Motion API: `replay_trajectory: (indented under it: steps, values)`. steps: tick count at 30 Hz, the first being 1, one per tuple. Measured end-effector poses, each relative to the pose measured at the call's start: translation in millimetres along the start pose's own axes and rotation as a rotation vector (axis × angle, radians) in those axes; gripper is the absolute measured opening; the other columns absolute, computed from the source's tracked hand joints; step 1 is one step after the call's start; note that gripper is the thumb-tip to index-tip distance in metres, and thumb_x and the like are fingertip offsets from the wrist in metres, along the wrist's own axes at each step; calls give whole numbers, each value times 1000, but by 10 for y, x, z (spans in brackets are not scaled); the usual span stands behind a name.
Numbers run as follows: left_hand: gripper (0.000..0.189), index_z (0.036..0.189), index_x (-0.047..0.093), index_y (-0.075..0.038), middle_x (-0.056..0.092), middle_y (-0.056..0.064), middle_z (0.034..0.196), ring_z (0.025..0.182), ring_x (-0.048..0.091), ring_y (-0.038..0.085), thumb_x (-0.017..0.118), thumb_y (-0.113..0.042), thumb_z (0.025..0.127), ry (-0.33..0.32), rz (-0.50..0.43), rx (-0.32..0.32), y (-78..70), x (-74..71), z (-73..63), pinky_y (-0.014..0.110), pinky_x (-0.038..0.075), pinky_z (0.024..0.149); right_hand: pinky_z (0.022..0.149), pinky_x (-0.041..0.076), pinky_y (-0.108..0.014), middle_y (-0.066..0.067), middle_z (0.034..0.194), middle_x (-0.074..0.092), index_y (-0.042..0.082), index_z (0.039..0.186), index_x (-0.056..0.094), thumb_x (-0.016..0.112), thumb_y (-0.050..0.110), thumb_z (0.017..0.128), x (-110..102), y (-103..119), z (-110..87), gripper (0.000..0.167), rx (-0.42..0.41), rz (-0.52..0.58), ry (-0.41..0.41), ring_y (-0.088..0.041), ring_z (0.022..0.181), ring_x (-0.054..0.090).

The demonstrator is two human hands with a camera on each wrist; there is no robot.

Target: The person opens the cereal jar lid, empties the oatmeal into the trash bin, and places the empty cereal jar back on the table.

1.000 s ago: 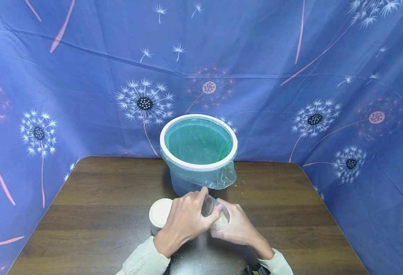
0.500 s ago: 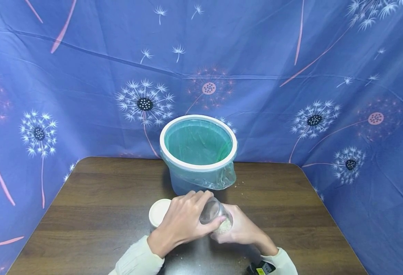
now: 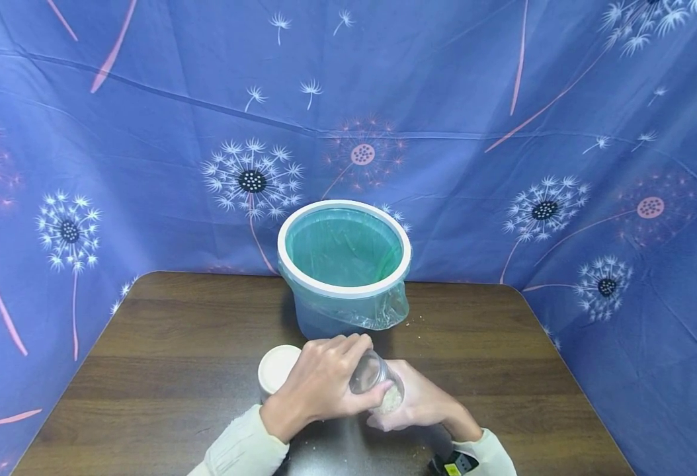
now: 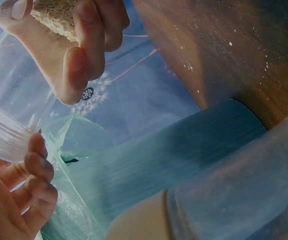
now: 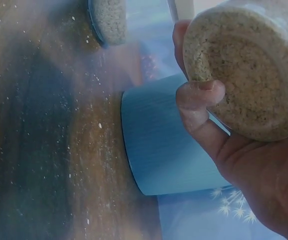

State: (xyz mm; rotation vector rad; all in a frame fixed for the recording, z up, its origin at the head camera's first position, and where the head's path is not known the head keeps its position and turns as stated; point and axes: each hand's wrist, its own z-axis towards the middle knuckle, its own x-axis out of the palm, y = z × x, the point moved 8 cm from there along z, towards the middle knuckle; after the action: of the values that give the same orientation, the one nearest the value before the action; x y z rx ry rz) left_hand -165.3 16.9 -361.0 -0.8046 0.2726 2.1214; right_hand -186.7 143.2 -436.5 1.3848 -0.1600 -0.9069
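Observation:
A clear jar (image 3: 391, 398) with pale flaky grains in its base is held tilted in front of the bucket. My right hand (image 3: 420, 396) grips its grain-filled end; in the right wrist view the grains (image 5: 248, 70) show through the jar's round bottom, with a finger bent against it. My left hand (image 3: 319, 380) grips the opposite, clear end, thumb lying along the side toward the right hand. In the left wrist view, ridged rings (image 4: 4, 132) circle the clear plastic near the left fingers. Left of my left hand stands a second jar (image 3: 279, 369) with a cream lid, partly hidden.
A blue bucket (image 3: 325, 324) with a white rim (image 3: 285, 264) and a green bag liner (image 3: 342, 244) stands at the back of the brown wooden table (image 3: 176, 357). Crumbs (image 4: 188, 65) are scattered on the tabletop. A blue dandelion-print cloth (image 3: 146, 132) hangs behind.
Both hands and the jar have shifted slightly right and toward the person, and more of the clear end shows between the hands. The bucket and lidded jar have stayed put.

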Motion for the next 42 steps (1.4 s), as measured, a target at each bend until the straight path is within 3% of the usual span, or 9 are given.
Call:
replay_trajectory:
  steps: [12, 24, 35, 42]
  values:
    - [42, 85, 55, -16, 46, -10, 65, 50, 47, 8, 70, -55, 80, -16, 19, -14, 0, 42, 4, 23, 36, 42, 80, 62, -35, -5, 103, 75, 9, 119, 68, 87, 6, 79, 34, -28, -5, 44, -20, 9, -68, -10, 89, 72]
    - [39, 84, 56, -17, 46, -9, 62, 47, 47, 9, 70, -52, 77, -68, 67, 1, -18, 16, 27, 23, 33, 41, 79, 62, -34, -2, 105, 76, 12, 121, 68, 90, 8, 75, -3, -29, -29, 51, -47, -110, -146, -11, 91, 73]
    - [38, 84, 55, -17, 46, -9, 62, 47, 46, 10, 70, -53, 78, -41, 66, -49, 16, 44, 40, 27, 36, 41, 81, 62, -34, -1, 106, 77, 14, 122, 70, 91, 8, 73, -45, -98, -13, 53, -19, -107, -164, -12, 92, 73]
    - [37, 83, 56, -18, 46, -9, 63, 47, 46, 11, 70, -52, 78, -49, 77, -51, 22, 29, 48, 28, 37, 41, 81, 63, -36, -4, 108, 77, 12, 125, 68, 91, 6, 73, -33, -94, 2, 57, -57, -117, -180, -13, 93, 74]
